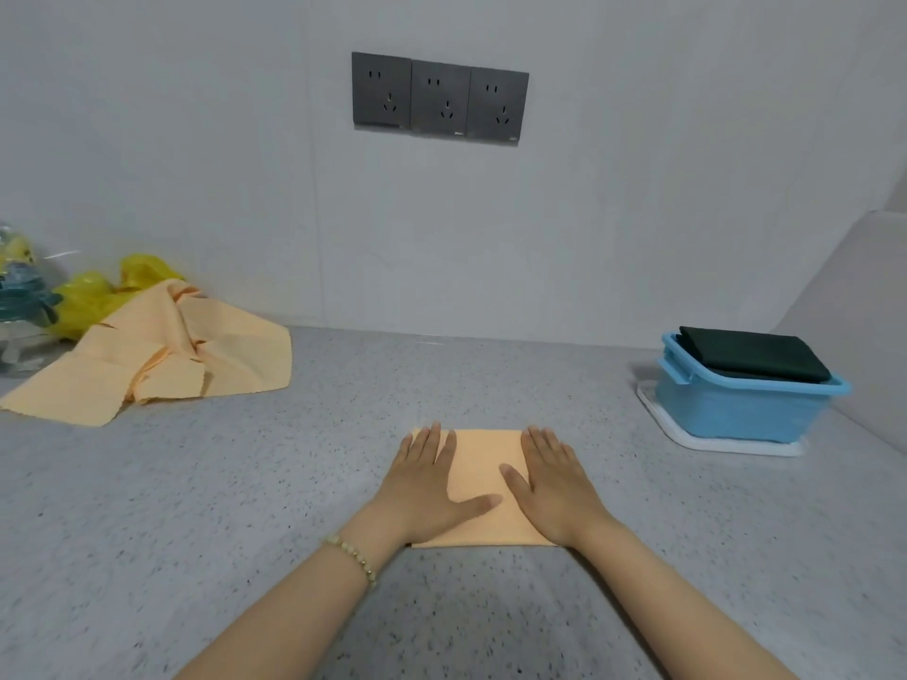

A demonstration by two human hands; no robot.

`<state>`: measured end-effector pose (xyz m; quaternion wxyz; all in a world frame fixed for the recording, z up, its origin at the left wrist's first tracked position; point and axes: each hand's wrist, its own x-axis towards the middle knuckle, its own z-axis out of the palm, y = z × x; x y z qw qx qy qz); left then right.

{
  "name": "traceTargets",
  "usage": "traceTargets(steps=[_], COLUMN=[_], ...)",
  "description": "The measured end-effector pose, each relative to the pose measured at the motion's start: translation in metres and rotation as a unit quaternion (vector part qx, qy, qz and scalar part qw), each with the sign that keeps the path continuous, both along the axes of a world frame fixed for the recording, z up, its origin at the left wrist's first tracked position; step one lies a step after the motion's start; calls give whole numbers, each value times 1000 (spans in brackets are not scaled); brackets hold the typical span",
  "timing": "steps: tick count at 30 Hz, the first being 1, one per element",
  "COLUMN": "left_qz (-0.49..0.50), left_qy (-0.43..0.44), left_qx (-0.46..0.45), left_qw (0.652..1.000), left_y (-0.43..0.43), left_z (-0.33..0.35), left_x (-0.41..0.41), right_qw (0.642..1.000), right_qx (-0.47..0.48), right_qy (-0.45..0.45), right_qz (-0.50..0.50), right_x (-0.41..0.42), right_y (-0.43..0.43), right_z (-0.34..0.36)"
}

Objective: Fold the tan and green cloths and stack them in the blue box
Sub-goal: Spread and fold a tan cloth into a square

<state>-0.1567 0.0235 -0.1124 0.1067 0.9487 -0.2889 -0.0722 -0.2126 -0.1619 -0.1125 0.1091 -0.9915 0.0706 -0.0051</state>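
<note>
Your left hand and right hand both lie flat, palms down, on the folded tan cloth. The cloth sits as a neat rectangle on the speckled grey counter, directly in front of you. The fingers of both hands are straight and held together, with the thumbs spread inward toward each other; neither hand curls round or pinches the fabric. The left hand covers the cloth's left edge and the right hand its right edge, with a bare strip of cloth between them. A beaded bracelet is on your left wrist. Farther back on the left, a loose pile of unfolded tan cloths lies spread on the counter, with a yellow plastic bag just behind it and a clear container at the frame edge. Farther back on the right, the blue box stands on a white tray near the side wall. A folded dark green cloth lies on top, rising above the rim. On the back wall, three grey sockets sit side by side.
</note>
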Motion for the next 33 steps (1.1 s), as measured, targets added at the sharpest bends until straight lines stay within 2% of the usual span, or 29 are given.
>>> traceTargets(steps=[3,6,9,11,13,15,19,27,30,33], left_qz=[-31,-55,-112,-145,-148,-130,-131,-135,-110,-79], left_qy=[-1,-19,-95,-139,-152,-145,-133,-175,-186,-194], left_qx=[5,-5,-42,-42,-44,-48,2,-5,-39,-101], left_qw=[1000,998,988,979,976,980,982,975,976,973], left_y=[10,15,18,23,30,39,62,76,72,70], left_z=[-6,-4,5,12,14,14,12,16,13,12], left_x=[-15,-27,-38,-47,-53,-56,-60,-60,-56,-50], right_qw=[1000,995,980,973,972,978,977,967,973,977], right_qx=[-5,-37,-8,25,10,-15,-59,-100,-70,62], right_qy=[-15,-85,-168,-186,-181,-132,-61,-92,-105,-147], right_qz=[19,49,106,134,151,163,197,216,193,141], right_x=[-22,-41,-55,-64,-74,-82,-93,-94,-86,-79], right_y=[4,9,13,12,6,-1,-18,-33,-35,-33], right_z=[-4,-3,5,10,13,14,18,24,21,20])
